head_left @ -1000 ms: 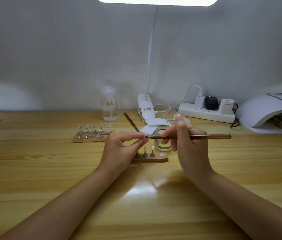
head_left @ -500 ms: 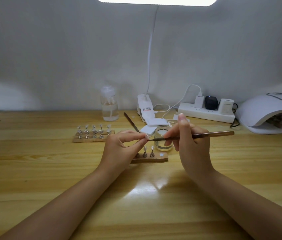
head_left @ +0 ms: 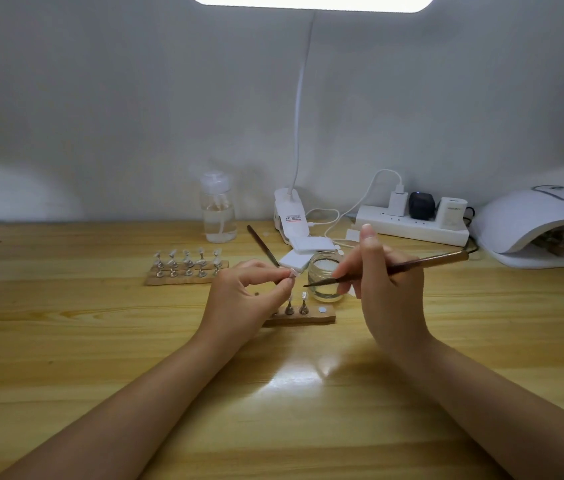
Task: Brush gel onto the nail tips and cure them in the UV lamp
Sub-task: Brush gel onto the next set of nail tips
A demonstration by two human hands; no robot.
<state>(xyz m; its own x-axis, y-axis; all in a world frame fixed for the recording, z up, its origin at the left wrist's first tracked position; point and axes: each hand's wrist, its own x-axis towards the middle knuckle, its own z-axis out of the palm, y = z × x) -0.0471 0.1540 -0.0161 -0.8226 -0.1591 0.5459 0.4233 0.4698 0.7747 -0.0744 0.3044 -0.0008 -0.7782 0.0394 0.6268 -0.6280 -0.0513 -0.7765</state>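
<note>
A nail tip (head_left: 292,273) is being pinched on its stand by the left hand (head_left: 245,296), just left of the glass jar (head_left: 325,280). The right hand (head_left: 382,292) is gripping the brush (head_left: 388,270), bristles just short of the tip. Brushing is likely underway; next calls for a steady stroke. The wooden table (head_left: 65,341) is carrying the UV lamp (head_left: 537,226), far right of the jar, against a grey wall.

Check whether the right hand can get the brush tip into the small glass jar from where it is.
Probably yes. The right hand holds the brush with its tip just left of the open glass jar; nothing covers the mouth, and the left hand sits clear of it.
</note>
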